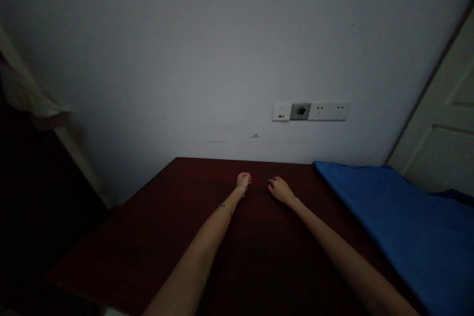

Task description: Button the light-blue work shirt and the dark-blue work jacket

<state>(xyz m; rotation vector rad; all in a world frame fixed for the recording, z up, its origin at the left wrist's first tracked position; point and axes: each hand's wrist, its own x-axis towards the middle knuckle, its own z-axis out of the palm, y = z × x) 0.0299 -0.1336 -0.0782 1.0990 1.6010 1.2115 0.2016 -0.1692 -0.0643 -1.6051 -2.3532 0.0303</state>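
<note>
Over the far part of a dark red-brown table (177, 217), both of my arms reach forward. My left hand (243, 178) is curled into a loose fist, turned on its side, and no object shows in it. Two thin bracelets (225, 207) circle that wrist and forearm. A short gap to the right, my right hand (280, 189) is palm down with its fingers slightly bent and a little apart, holding nothing visible. Whether either hand presses on the tabletop is hard to tell in the dim light.
A blue cloth (392, 222) covers the table's right side. Behind the table rises a pale wall (207, 69) with a row of sockets (311, 111). A white panelled door (444, 128) stands at the right. Some pale fabric (29, 94) hangs over dark furniture at the left.
</note>
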